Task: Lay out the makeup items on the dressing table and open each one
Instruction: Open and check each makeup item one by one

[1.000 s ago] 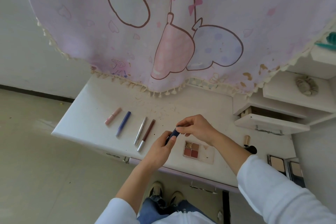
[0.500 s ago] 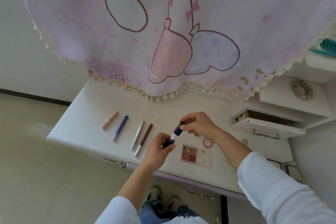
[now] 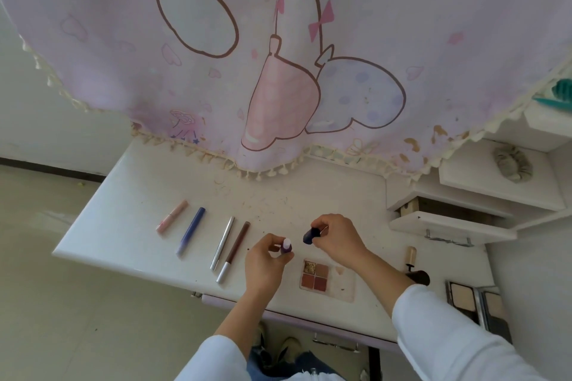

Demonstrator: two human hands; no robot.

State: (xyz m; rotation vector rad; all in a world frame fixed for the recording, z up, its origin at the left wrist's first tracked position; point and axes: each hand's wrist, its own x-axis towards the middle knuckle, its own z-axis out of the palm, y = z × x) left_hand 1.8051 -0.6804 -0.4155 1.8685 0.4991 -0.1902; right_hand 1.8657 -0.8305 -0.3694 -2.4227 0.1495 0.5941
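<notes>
The left hand [image 3: 266,261] grips a small purple lipstick tube [image 3: 286,247], mostly hidden inside that grip; the right hand [image 3: 339,240] pinches a dark blue cap [image 3: 309,235], half covered, above the white counter [image 3: 123,226].

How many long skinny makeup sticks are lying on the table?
4, in a row: a pink tube farthest left, then a blue tube, a silver pen, and a brown pen nearest the left hand. The right forearm may hide more.

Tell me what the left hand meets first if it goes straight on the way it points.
Probably the dark cap pinched in the right hand: the left hand, holding the lipstick, points toward it. Depth is unclear, so it could miss.
</notes>
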